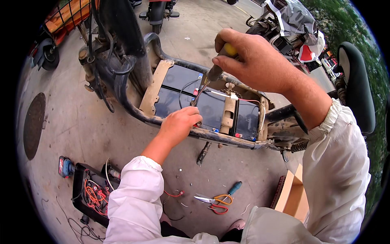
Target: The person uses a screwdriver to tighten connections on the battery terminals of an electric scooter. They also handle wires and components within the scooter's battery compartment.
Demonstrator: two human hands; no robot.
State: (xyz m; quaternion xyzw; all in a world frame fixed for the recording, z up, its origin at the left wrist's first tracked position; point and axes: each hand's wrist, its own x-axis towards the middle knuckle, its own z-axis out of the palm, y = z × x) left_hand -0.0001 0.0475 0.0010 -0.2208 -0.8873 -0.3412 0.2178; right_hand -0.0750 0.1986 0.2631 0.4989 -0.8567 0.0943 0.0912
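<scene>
My right hand (248, 61) is wrapped round the handle of a screwdriver (214, 73) with a yellow end. Its shaft slants down to a battery terminal just past my left hand. My left hand (180, 124) rests on the batteries with its fingers closed near that terminal; what they pinch is hidden. Several black batteries (170, 99) with red and blue terminals lie in the open frame of an electric bike (138, 112). A black wire (185, 86) curves over them, and a white connector (233, 96) with a red wire sits farther right.
On the ground below lie orange-handled scissors (221, 199), a teal-handled tool (235, 188) and wire scraps. An open black case (91, 189) full of wires is at lower left, beside a blue power tool (65, 166). A cardboard box (294, 195) stands at lower right.
</scene>
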